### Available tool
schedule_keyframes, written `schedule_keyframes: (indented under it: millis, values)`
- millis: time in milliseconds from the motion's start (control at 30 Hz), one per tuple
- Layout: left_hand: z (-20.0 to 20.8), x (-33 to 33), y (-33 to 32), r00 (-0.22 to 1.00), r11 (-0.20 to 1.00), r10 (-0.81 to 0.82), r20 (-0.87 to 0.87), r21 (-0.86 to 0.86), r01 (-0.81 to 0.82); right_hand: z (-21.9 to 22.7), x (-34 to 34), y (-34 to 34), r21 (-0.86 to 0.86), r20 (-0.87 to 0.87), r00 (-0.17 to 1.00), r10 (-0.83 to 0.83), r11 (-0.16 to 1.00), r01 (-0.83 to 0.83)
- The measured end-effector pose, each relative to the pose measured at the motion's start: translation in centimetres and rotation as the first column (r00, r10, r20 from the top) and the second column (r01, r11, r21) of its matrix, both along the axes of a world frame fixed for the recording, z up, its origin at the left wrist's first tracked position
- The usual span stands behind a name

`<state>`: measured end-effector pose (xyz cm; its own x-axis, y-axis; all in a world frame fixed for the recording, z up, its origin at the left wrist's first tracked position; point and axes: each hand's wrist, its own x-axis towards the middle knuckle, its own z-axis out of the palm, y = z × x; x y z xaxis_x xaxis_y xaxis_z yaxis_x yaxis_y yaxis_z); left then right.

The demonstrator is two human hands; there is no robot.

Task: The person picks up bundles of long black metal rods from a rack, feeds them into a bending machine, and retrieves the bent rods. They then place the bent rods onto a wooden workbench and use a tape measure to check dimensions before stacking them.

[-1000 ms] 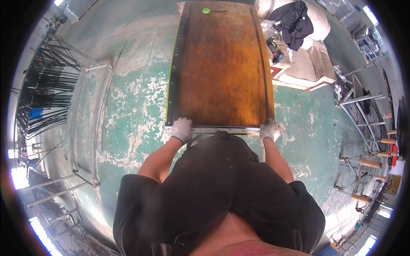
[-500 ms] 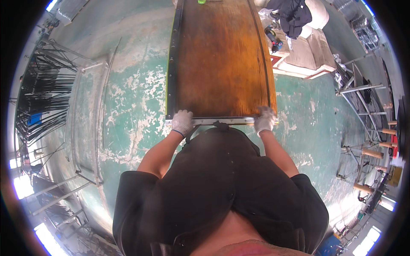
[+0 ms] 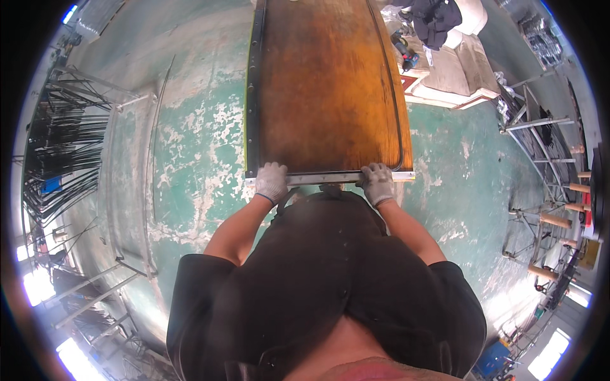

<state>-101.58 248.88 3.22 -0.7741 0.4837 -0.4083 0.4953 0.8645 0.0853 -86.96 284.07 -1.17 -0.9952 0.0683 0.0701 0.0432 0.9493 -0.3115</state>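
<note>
A long table with a worn orange-brown wooden top (image 3: pixel 324 95) stretches away in front of me. Along its right side runs a thin dark rod (image 3: pixel 396 127), which bends round at the near right corner and follows the near edge. My left hand (image 3: pixel 272 180), in a pale knitted glove, has its fingers closed over the rod at the near left corner. Further right, my gloved right hand (image 3: pixel 377 182) is closed over the same near stretch, just inside the bend. A riveted metal strip (image 3: pixel 330 179) lines the table's front edge; the fingertips' undersides are hidden.
A beige sofa (image 3: pixel 454 76) stands right of the table, with a power drill (image 3: pixel 405 52) and dark clothing (image 3: pixel 435 22) on it. Many black bent rods hang on a rack (image 3: pixel 73 136) at left. Metal frames (image 3: pixel 540 127) stand at right. The green floor (image 3: pixel 197 140) has peeling paint.
My right hand has shifted left along the near edge, away from the corner, uncovering the rod's bend. My left hand has stayed at its place. The view has tilted slightly.
</note>
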Motion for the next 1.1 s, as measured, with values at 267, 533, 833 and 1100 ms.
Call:
schedule_keyframes:
  millis: [267, 533, 833, 1100]
  values:
    - [-1.4, -0.3, 0.0, 0.994, 0.986, 0.111, 0.014, 0.125, -0.112, 1.2, -4.4, 5.2, 0.231, 0.118, 0.687, -0.717, 0.693, 0.683]
    - [1.3, -2.7, 6.3, 0.864, 0.684, 0.193, 0.464, 0.567, -0.458, 7.5, -6.1, 11.3, -0.353, 0.481, 0.574, -0.663, 0.452, 0.819]
    - [23.9, -8.1, 17.0, 0.509, 0.073, -0.471, 0.720, 0.607, -0.791, 30.6, -7.5, 0.0, -0.780, -0.062, 0.992, -0.113, 0.626, 0.023]
    - [36.7, -8.1, 11.9, 0.711, -0.183, -0.484, 0.510, 0.736, -0.652, 17.7, -12.1, -7.1, -0.933, -0.076, 0.973, -0.216, 0.361, 0.007]
